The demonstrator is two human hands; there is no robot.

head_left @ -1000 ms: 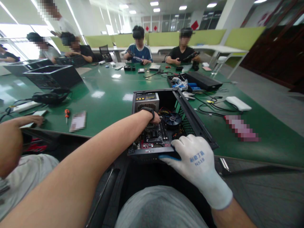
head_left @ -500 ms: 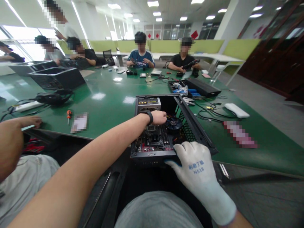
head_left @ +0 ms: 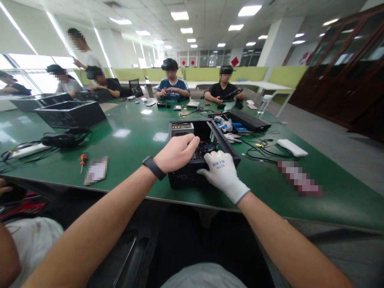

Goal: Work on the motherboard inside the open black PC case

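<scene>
An open black computer case (head_left: 226,140) lies on the green table in front of me, its opening facing up. Inside it show a power supply (head_left: 183,127) at the far left and a dark fan (head_left: 207,146). My right hand (head_left: 221,164), in a white glove, grips the near right rim, fingers over the top and thumb on the front face. My left hand (head_left: 180,151), bare with a black wristband, is closed over the near left part of the case. Its curled fingertips are hidden, so whatever they hold cannot be made out.
To the left lie an orange-handled screwdriver (head_left: 83,162) and a blurred flat item (head_left: 96,170); an empty case shell (head_left: 72,116) stands behind. Cables (head_left: 258,148), a white power strip (head_left: 291,147) and a black case panel (head_left: 249,121) are at right. Several people sit across the table.
The computer case has shifted away from me, farther onto the table, with my right hand still on its rim. My left hand has come back from beside the fan toward the near side.
</scene>
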